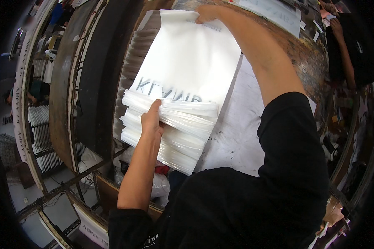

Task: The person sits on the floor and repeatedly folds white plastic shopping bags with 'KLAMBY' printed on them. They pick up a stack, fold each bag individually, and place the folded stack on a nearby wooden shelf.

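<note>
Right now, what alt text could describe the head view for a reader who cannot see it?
A person's left hand holds a layered bundle of white plastic, while the right hand touches the far edge of a flat, printed white sheet. White paper and a stained tabletop show to the right.

A workshop, from its scuffed worktable, white scraps, dark racking.
</note>
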`<state>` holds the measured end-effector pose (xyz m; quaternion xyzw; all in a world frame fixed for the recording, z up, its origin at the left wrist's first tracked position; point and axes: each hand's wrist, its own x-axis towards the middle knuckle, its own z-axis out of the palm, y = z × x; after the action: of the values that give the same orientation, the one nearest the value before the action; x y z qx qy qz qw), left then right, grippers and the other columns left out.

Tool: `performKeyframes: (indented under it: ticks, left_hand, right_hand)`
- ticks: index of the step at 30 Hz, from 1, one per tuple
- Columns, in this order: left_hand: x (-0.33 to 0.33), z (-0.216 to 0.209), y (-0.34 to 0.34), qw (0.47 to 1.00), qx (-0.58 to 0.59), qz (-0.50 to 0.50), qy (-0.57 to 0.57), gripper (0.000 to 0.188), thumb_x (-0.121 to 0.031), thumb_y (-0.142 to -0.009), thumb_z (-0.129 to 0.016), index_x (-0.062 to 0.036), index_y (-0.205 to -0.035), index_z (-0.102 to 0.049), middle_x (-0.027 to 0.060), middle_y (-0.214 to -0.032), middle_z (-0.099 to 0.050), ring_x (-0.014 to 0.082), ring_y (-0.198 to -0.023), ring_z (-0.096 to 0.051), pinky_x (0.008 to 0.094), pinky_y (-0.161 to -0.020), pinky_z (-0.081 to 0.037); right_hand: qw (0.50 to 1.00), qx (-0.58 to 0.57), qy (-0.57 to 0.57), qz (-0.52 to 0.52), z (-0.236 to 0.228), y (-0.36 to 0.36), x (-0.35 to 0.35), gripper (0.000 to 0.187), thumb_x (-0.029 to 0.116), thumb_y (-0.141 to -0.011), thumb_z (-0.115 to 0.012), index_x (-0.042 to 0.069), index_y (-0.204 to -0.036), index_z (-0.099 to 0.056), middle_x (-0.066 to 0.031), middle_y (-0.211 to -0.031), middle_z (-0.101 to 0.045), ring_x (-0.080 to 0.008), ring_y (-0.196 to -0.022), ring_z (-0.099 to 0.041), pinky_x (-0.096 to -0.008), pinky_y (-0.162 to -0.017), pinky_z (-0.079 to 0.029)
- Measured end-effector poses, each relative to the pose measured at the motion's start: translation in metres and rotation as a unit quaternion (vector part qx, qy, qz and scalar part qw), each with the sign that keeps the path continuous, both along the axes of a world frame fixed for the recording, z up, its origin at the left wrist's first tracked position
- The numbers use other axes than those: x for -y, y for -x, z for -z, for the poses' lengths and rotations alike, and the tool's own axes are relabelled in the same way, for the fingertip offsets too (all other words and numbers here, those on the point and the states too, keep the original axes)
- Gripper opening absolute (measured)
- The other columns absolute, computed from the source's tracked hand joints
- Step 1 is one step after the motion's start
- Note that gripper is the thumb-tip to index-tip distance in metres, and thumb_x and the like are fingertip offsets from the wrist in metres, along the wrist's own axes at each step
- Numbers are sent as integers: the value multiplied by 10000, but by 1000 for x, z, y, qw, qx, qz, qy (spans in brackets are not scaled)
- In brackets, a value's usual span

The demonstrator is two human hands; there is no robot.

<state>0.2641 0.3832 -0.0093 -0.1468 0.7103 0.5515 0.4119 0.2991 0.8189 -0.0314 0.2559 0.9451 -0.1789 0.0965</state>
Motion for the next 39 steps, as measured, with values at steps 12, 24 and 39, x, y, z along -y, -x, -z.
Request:
performKeyframes:
  ticks: [12, 24, 39]
  left_hand:
    - [-6, -9, -8, 999, -38, -16, 28, 787, -300, -833, -729, 150, -1333, -321, 240, -1258, -512, 316, -1127, -558, 434, -931, -480]
    - [-10, -44, -7, 797, -554, 236, 38, 676, -200, -828, -731, 94, -1341, -404, 261, -1366, -440, 356, -1266, -460, 385, -1103, -329]
    - [-29, -40, 7, 464, -516, 698, 177, 510, -473, -998, -411, -55, -1120, -677, 113, -1197, -590, 271, -1200, -517, 575, -1148, -175]
  right_hand:
    - [999, 22, -30, -17, 4, -1, 6, 487, 362, -813, -690, 29, -1168, -670, -213, -1168, -658, -366, -1095, -628, -450, -937, -490]
    - [1000, 19, -19, -5, 0, -11, 22, 464, 349, -807, -684, 43, -1155, -680, -219, -1152, -662, -354, -1078, -635, -437, -937, -489]
    - [1000, 20, 4, 0, -1, -11, 36, 489, 323, -848, -688, -20, -1189, -621, -246, -1207, -622, -381, -1144, -586, -420, -974, -455]
